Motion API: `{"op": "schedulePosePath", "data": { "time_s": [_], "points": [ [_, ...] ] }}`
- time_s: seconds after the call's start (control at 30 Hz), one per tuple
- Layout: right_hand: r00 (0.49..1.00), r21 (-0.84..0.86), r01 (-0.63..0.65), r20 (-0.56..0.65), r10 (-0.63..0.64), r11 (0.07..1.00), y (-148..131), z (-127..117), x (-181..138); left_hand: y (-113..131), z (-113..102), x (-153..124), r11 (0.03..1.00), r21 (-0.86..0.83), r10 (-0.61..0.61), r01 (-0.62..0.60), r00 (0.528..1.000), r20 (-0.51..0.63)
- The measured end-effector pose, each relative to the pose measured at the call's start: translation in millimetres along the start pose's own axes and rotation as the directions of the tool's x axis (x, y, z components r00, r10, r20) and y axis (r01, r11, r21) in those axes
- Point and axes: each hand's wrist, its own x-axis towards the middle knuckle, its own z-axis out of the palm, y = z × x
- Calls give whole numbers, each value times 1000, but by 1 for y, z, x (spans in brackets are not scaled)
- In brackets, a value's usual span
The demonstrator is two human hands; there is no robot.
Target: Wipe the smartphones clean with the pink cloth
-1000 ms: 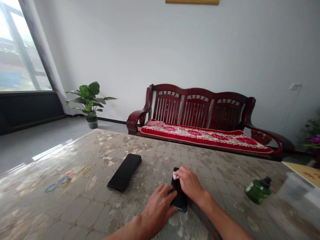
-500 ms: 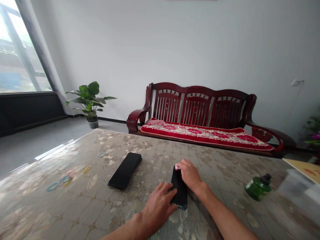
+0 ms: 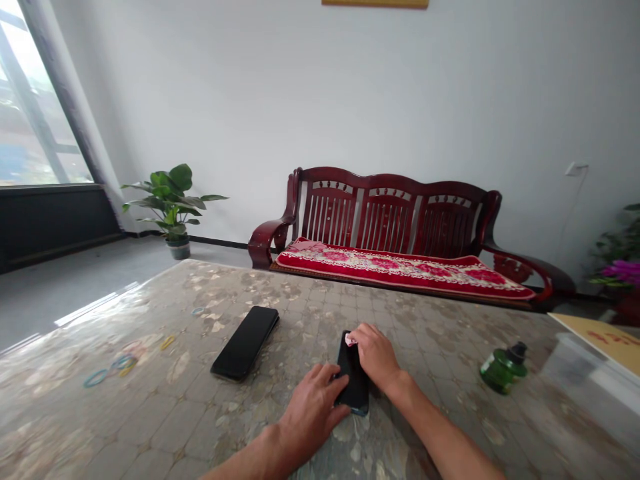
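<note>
A dark smartphone lies on the patterned tablecloth in front of me, its screen up. My left hand grips it near the lower left, with fingers along the left edge and the thumb by the bottom end. Pinched in the fingers of my right hand is a small pink-and-white piece of cloth or tissue, pressed on the screen close to the top end. My right hand covers the phone's upper right part. A second black smartphone rests further left, touched by neither hand.
Several coloured rubber bands lie on the table's left side. At the right stand a green bottle with a black top and a clear plastic box beneath a yellowish board. A wooden bench is behind the table.
The cloth in my right hand has slid slightly down from the phone's top edge. My left hand keeps its hold. The whole view has shifted a little.
</note>
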Motion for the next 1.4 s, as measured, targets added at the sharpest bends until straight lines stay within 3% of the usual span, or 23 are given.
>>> {"op": "schedulePosePath", "data": {
  "time_s": [0.1,0.23,0.33,0.63,0.87,1.07,1.23,1.4],
  "points": [
    [1000,5,7,14,-7,1000,-4,-2,1,-1,1,0,1000,-4,2,-2,1000,1],
    [989,57,144,24,-145,988,-14,-2,-17,-2,1,1,1000,-23,15,-16,1000,-12],
    [983,62,180,20,-181,982,-16,-1,-23,-1,1,1,999,-29,21,-22,1000,-18],
    [1000,1,14,6,-14,1000,-8,4,11,-2,1,-1,1000,-13,-3,3,1000,-5],
    [989,82,143,29,-145,986,-16,5,-2,-4,4,1,999,-33,-8,8,1000,6],
    [1000,43,20,-5,-20,999,-9,3,3,-2,1,1,1000,3,-19,19,1000,18],
    [987,149,147,37,-154,978,-15,0,-14,1,-1,0,1000,-12,-8,8,1000,5],
    [999,56,34,-35,-32,998,0,1,-10,0,0,1,999,31,-17,17,1000,4]
  ]
}}
